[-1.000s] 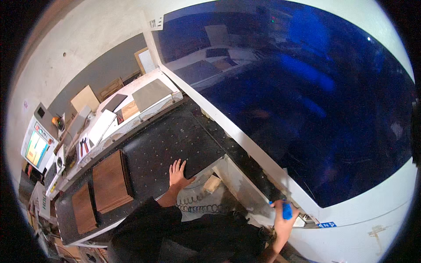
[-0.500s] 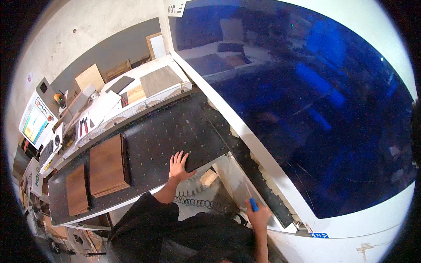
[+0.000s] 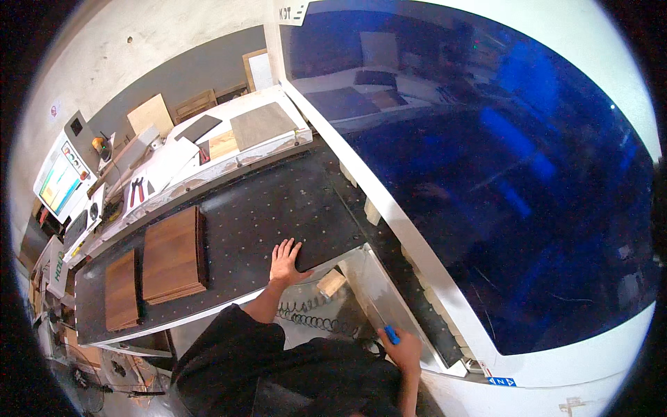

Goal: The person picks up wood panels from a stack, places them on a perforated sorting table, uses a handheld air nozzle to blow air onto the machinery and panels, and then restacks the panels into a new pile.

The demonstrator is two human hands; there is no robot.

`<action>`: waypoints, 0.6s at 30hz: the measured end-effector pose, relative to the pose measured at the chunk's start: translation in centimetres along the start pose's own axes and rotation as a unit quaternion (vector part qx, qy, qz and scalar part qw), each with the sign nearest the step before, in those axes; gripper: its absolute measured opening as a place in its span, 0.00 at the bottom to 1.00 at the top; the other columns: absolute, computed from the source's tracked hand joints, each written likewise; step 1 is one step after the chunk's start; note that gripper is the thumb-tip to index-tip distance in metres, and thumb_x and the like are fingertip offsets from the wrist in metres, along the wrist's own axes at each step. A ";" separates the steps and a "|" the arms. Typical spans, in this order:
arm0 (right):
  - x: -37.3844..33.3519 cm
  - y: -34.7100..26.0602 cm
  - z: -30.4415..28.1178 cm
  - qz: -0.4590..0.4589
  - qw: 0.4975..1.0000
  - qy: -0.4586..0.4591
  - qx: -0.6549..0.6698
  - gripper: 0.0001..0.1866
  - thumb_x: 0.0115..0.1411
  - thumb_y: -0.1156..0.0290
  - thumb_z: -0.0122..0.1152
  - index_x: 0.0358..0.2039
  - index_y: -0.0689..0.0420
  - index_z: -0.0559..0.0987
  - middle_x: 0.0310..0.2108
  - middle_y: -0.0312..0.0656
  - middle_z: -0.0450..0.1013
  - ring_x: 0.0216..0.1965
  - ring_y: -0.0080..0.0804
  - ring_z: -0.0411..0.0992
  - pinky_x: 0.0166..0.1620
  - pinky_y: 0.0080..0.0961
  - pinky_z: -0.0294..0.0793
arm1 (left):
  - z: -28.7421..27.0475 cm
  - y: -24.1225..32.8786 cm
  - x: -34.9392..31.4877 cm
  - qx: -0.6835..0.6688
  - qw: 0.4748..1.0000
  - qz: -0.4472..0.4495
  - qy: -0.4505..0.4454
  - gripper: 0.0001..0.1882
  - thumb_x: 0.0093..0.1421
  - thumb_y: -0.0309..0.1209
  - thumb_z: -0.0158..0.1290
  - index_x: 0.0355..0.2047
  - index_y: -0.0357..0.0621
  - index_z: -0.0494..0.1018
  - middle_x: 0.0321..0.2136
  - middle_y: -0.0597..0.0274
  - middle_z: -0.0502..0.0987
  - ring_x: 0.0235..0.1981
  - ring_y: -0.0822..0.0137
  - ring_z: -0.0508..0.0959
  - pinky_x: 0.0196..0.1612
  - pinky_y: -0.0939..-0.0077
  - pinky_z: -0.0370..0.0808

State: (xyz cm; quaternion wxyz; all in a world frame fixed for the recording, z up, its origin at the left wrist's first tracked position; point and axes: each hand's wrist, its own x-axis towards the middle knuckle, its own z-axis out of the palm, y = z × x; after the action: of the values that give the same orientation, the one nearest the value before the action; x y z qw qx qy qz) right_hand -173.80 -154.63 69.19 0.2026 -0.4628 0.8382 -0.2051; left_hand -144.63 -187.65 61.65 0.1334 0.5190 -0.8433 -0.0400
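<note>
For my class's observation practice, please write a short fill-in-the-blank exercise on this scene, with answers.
1. The left hand rests on a table coloured ____.
2. The right hand holds a tool whose handle is coloured ____.
3. The brown boards lie to the ____ of the left hand.

Missing words: black; blue; left

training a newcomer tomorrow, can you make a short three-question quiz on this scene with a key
1. Which grip holds the blue object?

2. True or false: the left grip rests on the black table with its fingers spread.

3. Which of these is nearest the left grip?
A) the screen
B) the wide brown stack
C) the pliers

Key:
1. The right grip
2. True
3. B
</note>
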 end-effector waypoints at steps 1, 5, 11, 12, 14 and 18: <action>0.3 0.3 0.4 -0.011 1.000 0.002 -0.009 0.29 0.60 0.37 0.66 0.33 0.55 0.88 0.25 0.56 0.80 0.32 0.59 0.80 0.36 0.51 0.78 | 0.1 0.1 0.2 -0.003 1.000 0.004 0.005 0.57 0.47 0.61 0.69 0.73 0.50 0.61 0.74 0.52 0.57 0.77 0.51 0.51 0.78 0.48 0.44; 0.6 1.1 1.3 -0.042 0.999 0.002 -0.010 0.30 0.61 0.36 0.64 0.32 0.55 0.88 0.26 0.55 0.80 0.32 0.58 0.80 0.36 0.50 0.78 | 0.5 0.3 0.2 -0.004 1.000 0.007 0.006 0.57 0.47 0.61 0.69 0.73 0.51 0.60 0.74 0.51 0.56 0.77 0.50 0.51 0.77 0.47 0.44; 0.5 -0.1 0.2 -0.021 0.998 -0.059 0.011 0.29 0.62 0.36 0.63 0.35 0.52 0.88 0.27 0.52 0.81 0.32 0.56 0.81 0.36 0.49 0.79 | 0.0 0.4 0.3 0.007 1.000 0.003 -0.011 0.58 0.48 0.62 0.68 0.74 0.52 0.59 0.74 0.53 0.55 0.77 0.51 0.50 0.78 0.48 0.43; 0.6 0.3 0.8 -0.021 0.997 -0.067 0.016 0.29 0.62 0.36 0.63 0.35 0.52 0.88 0.27 0.52 0.81 0.32 0.56 0.81 0.36 0.49 0.79 | 0.1 0.3 0.1 0.014 1.000 -0.001 -0.017 0.58 0.48 0.62 0.68 0.74 0.52 0.59 0.74 0.53 0.55 0.77 0.51 0.50 0.78 0.48 0.43; 1.1 0.4 1.7 -0.057 0.998 -0.035 0.014 0.28 0.62 0.36 0.64 0.36 0.51 0.89 0.26 0.51 0.81 0.31 0.56 0.80 0.35 0.48 0.79 | 0.1 0.5 0.4 0.016 1.000 0.005 -0.016 0.58 0.49 0.63 0.68 0.75 0.53 0.58 0.75 0.53 0.55 0.77 0.51 0.49 0.78 0.48 0.42; 1.7 0.0 2.1 -0.097 0.994 -0.049 -0.008 0.27 0.62 0.36 0.63 0.37 0.49 0.89 0.25 0.50 0.80 0.30 0.57 0.80 0.35 0.49 0.78 | 0.3 0.5 0.3 0.023 0.999 -0.014 -0.026 0.59 0.50 0.63 0.67 0.75 0.52 0.56 0.75 0.54 0.53 0.78 0.52 0.48 0.79 0.49 0.42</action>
State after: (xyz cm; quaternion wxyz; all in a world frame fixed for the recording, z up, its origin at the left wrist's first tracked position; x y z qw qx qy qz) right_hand -173.53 -156.39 67.17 0.2183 -0.5535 0.7800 -0.1941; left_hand -145.28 -187.65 61.50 0.0987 0.5320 -0.8401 -0.0365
